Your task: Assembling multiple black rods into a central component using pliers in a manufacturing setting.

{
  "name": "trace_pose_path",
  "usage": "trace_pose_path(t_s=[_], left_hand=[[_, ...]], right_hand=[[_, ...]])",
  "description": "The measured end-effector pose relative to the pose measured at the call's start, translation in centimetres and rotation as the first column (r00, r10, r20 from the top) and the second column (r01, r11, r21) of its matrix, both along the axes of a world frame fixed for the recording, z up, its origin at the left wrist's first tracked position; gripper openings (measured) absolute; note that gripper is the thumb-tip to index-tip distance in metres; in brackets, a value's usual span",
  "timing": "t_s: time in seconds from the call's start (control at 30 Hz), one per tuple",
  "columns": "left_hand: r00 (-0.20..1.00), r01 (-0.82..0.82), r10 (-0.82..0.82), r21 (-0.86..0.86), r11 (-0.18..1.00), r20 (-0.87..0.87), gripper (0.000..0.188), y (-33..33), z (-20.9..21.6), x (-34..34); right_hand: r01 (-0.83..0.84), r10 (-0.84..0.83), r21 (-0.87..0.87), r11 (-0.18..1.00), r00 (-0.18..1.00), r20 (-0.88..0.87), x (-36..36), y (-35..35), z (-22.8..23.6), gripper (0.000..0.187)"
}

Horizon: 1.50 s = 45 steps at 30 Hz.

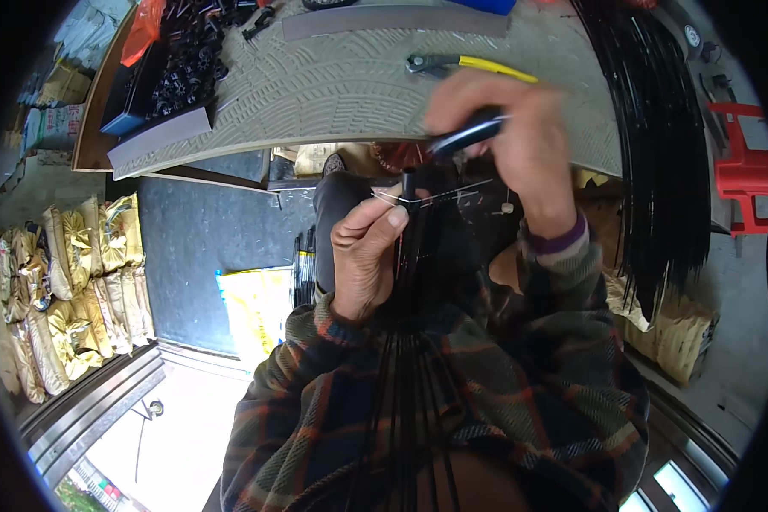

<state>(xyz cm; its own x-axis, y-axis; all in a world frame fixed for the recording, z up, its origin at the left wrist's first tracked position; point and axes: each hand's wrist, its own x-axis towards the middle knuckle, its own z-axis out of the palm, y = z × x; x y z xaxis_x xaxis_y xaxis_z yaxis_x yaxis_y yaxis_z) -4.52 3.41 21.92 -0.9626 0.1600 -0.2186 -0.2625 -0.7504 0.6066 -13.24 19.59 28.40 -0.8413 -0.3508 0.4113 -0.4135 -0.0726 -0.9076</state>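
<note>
My left hand [365, 247] is closed, thumb and fingers pinching a black umbrella frame [408, 192] just below its top end. Long thin black ribs run from it down toward my lap. Thin wire [452, 194] crosses the frame at my fingertips, its loose ends sticking out to the right. Above and to the right, my right hand [525, 128] is raised and smeared by motion. Its fingers are wrapped round a tool with dark, shiny handles [471, 132]; the tool's working end cannot be made out. The tool is apart from the wire.
Yellow-handled pliers [469, 65] lie on the textured workbench [341, 90]. Small black parts [188, 81] are heaped at its left. A thick bundle of black rods [661, 154] hangs over the right side, near a red plastic stool [742, 171]. Wrapped packages [72, 290] are stacked at left.
</note>
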Motion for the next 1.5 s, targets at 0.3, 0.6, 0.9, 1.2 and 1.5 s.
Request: trace_pose_path(t_s=[0.3, 0.6, 0.9, 1.2, 1.5], left_hand=[[0.992, -0.111, 0.113, 0.044, 0.993, -0.051, 0.016, 0.1, 0.4, 0.9], [0.997, -0.073, 0.073, 0.004, 0.997, -0.029, 0.02, -0.2, 0.0, 0.7], [0.996, -0.082, 0.082, 0.006, 0.997, -0.026, 0.025, -0.2, 0.5, 0.5], [0.993, -0.118, 0.118, -0.006, 0.993, -0.032, 0.026, -0.1, 0.1, 0.6], [0.992, -0.13, 0.13, -0.013, 0.991, -0.007, 0.026, -0.1, 0.9, 0.7]], right_hand=[[-0.387, 0.254, 0.271, 0.881, 0.871, 0.42, -1.2, -2.3, 1.9, 0.04], [-0.357, 0.312, 0.308, 0.882, 0.932, 0.185, -1.2, -2.4, 0.8, 0.041], [-0.438, 0.372, 0.193, 0.878, 0.879, 0.299, -1.8, -1.4, 0.8, 0.049], [-0.341, 0.265, 0.518, 0.785, 0.94, 0.217, -1.3, -2.0, 2.9, 0.045], [-0.256, 0.242, 0.572, 0.78, 0.965, 0.101, -0.5, -2.7, 2.5, 0.046]])
